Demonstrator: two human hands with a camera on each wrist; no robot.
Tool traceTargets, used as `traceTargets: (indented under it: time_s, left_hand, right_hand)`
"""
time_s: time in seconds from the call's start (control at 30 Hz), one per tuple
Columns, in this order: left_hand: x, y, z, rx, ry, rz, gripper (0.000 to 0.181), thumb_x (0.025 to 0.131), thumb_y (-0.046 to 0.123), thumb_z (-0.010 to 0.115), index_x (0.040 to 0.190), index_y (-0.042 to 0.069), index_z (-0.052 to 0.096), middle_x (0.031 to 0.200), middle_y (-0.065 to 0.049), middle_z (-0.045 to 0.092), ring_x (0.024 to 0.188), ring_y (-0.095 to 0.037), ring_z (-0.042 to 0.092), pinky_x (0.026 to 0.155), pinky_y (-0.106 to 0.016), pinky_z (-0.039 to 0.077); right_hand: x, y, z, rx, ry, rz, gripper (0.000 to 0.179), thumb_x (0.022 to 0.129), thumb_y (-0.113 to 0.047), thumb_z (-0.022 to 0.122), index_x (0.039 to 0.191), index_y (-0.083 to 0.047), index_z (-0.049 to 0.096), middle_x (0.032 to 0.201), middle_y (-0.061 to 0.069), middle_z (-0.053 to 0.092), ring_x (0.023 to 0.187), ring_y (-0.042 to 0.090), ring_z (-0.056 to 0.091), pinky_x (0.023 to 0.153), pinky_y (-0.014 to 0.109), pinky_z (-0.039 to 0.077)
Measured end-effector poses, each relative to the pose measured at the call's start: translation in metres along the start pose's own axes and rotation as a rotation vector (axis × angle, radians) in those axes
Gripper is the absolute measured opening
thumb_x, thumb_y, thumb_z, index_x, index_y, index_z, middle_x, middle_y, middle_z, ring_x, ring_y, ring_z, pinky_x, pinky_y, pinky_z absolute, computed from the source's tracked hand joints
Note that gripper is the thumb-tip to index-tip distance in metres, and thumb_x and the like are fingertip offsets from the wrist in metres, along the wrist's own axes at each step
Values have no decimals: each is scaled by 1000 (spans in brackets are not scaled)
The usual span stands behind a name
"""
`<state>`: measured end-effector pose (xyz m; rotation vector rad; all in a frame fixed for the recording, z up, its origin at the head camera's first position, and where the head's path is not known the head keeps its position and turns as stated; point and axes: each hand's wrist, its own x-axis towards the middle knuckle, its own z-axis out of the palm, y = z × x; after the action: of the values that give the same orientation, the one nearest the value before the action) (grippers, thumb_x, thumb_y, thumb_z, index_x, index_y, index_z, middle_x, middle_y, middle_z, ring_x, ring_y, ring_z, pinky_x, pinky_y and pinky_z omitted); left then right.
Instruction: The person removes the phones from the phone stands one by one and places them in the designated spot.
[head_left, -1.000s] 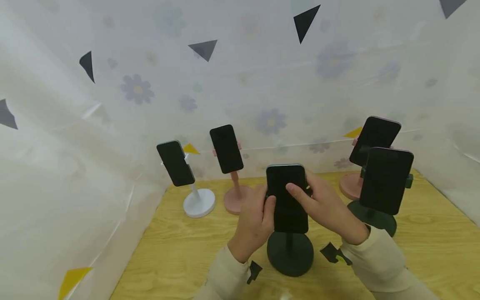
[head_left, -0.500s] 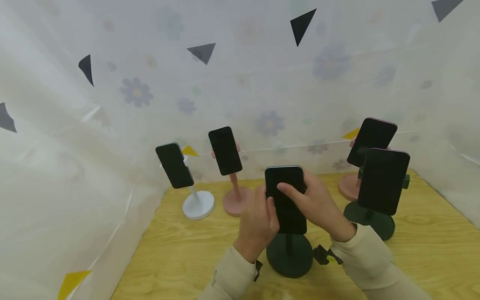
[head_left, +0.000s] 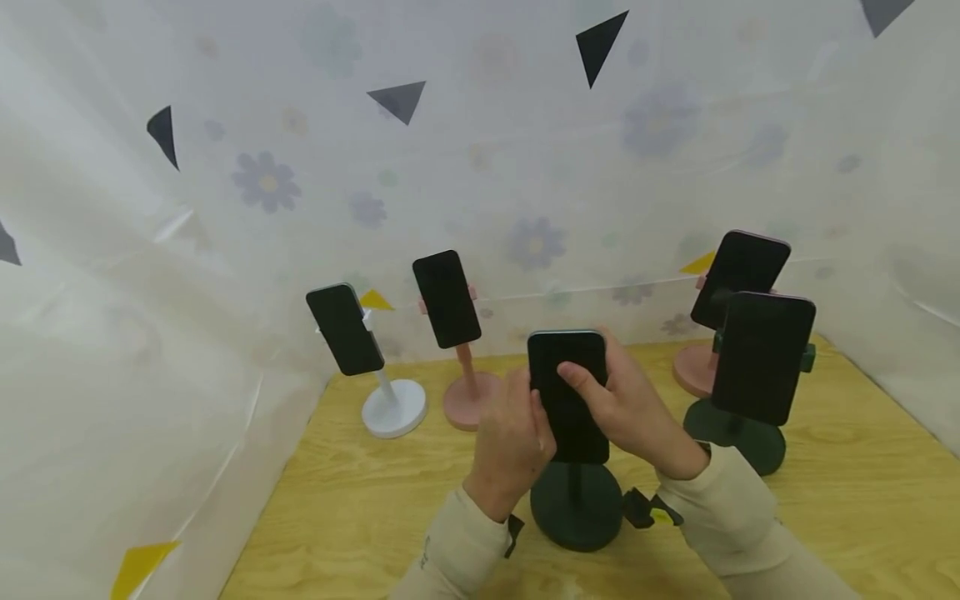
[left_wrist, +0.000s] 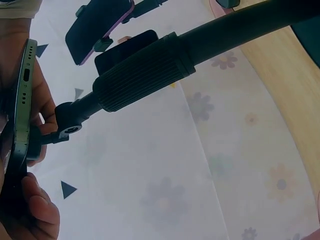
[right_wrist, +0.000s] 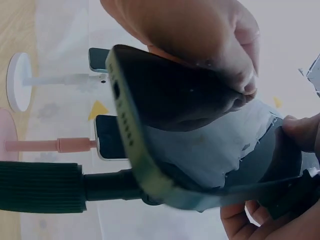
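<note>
Phone (head_left: 581, 437) points lengthwise forward between left hand (head_left: 513, 446) and right hand (head_left: 637, 408), both pinching its long sides

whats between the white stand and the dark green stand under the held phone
A pink stand carrying a phone, in the head and right wrist views; in the head view, the left hand, on the held phone, also comes between.

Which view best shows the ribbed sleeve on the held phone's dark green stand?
The left wrist view: the ribbed sleeve shows there end to end, unobstructed. The right wrist view catches only part, cut off by its left edge. In the head view, the phone hides much of the stem; no ribs are discernible.
</note>
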<state>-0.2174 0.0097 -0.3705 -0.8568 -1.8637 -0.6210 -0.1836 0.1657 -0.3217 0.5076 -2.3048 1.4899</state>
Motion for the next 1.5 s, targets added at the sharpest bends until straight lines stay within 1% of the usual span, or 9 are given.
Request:
traceTargets:
  time_s: [0.27,0.43,0.73,0.83,0.97,1.13,1.27,1.37,1.5]
  left_hand:
    - [1,-1,-2,-6,-31,-18,33,108,17,27,105,-2,53,80,-7,56,61,-13,54,52,-22,49]
    - [0,-2,-3,-36,-31,-33,32,108,17,28,107,-1,54,81,-7,58,64,-14,57,56,-23,51]
    - [1,-3,-5,-71,9,-6,30,108,14,31,107,-3,55,86,-8,60,71,-15,60,64,-25,53]
    - [1,-4,-4,-110,20,-20,28,107,14,33,106,-3,56,88,-9,61,72,-16,60,65,-26,53]
    - [0,-4,-4,-175,16,-65,28,107,14,34,107,-3,56,91,-11,61,75,-17,61,67,-26,54]
    - [-1,-3,-6,-275,-28,-133,22,106,10,39,114,-3,55,99,-13,64,80,-18,64,72,-27,56]
    - [-1,-3,-10,-437,-93,-258,25,104,4,43,126,-4,51,99,-15,66,80,-19,64,74,-28,57]
    - [-2,-2,-12,-555,-135,-358,30,105,5,41,133,-3,48,98,-15,66,81,-20,64,74,-29,56]
    - [-4,-1,-13,-671,-180,-459,28,107,11,39,130,-2,50,105,-16,66,88,-20,64,79,-30,55]
  right_hand:
    - [1,0,0,-20,-1,-35,34,102,-13,54,130,4,43,111,19,62,86,7,69,70,29,60]
    - [2,-1,-2,-16,-26,-43,34,102,-12,54,130,5,42,112,20,61,86,8,69,70,28,60]
    - [2,-5,-7,-9,-47,-70,37,102,-11,54,132,5,41,113,20,61,88,6,69,71,28,60]
    - [2,-5,-9,2,-47,-71,37,102,-10,54,133,5,41,114,21,61,89,3,69,72,28,60]
    - [4,-5,-10,9,-56,-88,36,102,-9,54,132,5,42,113,21,62,89,4,70,72,27,60]
    - [4,-4,-10,32,-67,-80,34,102,-9,53,130,6,42,111,22,62,87,5,71,71,28,60]
    - [5,-3,-9,38,-74,-71,35,102,-10,53,130,6,41,112,23,62,87,4,71,72,28,60]
    - [5,-3,-9,54,-85,-56,35,103,-10,52,131,6,40,114,24,61,89,2,70,72,27,60]
    - [4,-3,-11,91,-93,-33,35,103,-10,51,132,6,38,117,25,59,91,-1,69,74,27,60]
